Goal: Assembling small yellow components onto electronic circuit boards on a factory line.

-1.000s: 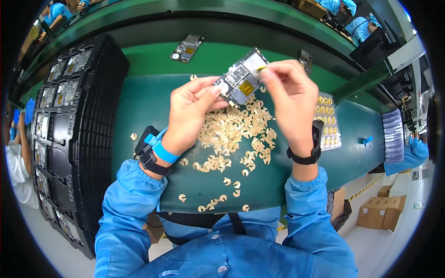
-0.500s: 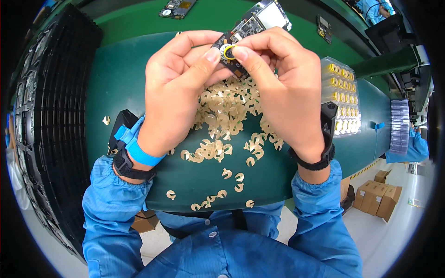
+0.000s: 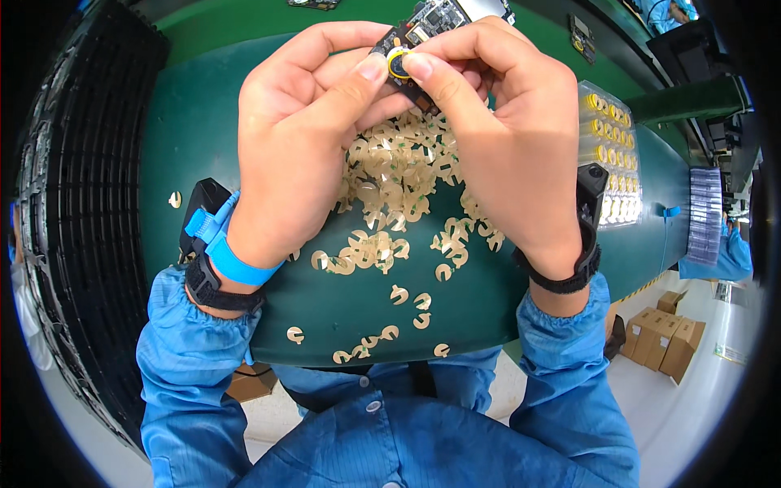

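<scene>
Top centre, the left hand (image 3: pixel 301 138) grips a dark circuit board (image 3: pixel 438 22) and the right hand (image 3: pixel 508 122) holds a yellow-rimmed disc (image 3: pixel 396 65) against it; pale notched pieces (image 3: pixel 390 154) (quite a scatter from here) lie mid-frame, a clear tray (image 3: pixel 586 88) upper right

The green bench (image 3: pixel 195 130) carries pale tabs (image 3: pixel 399 159), heaped centrally and scattered toward the near edge. Tray (image 3: pixel 587 87): right side. Two boards (image 3: pixel 582 37): far side.

Circuit boards (image 3: pixel 438 19) and trays (image 3: pixel 89 171) show an electronics workshop.
</scene>
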Demonstrator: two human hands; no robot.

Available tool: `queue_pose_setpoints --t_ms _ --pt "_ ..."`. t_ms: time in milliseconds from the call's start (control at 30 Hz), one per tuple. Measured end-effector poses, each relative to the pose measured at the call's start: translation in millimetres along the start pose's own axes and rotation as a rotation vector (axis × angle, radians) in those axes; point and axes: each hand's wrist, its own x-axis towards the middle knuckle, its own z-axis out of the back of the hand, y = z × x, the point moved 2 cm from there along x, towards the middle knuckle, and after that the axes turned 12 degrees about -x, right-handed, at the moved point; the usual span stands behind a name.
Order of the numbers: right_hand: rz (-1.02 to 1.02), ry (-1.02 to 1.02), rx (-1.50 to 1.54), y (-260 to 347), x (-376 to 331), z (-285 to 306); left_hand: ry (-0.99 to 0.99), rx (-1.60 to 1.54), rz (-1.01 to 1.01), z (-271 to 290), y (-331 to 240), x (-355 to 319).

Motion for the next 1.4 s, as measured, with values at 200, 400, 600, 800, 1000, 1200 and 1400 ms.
queue_pose_setpoints --t_ms 200,400,600,800,1000,1200,1400 --pt "-0.124 -0.042 0.072 29 6 14 0.001 -0.001 -0.011 1 0 0" --pt "-0.041 -0.046 0.103 30 5 16 0.004 -0.026 -0.010 1 2 0" --pt "-0.146 -0.069 0.046 31 7 12 0.240 -0.205 -0.103 7 6 0" --pt "-0.070 -0.086 0.001 27 6 11 0.252 -0.183 -0.168 14 11 5" --pt "-0.008 -0.110 -0.040 22 4 9 0.253 -0.215 -0.153 7 8 2" --pt "0.047 -0.133 -0.076 19 2 6 0.131 -0.097 -0.216 1 7 -2" --pt "0.102 -0.158 -0.125 16 1 4 0.145 -0.105 -0.216 -8 8 -6"
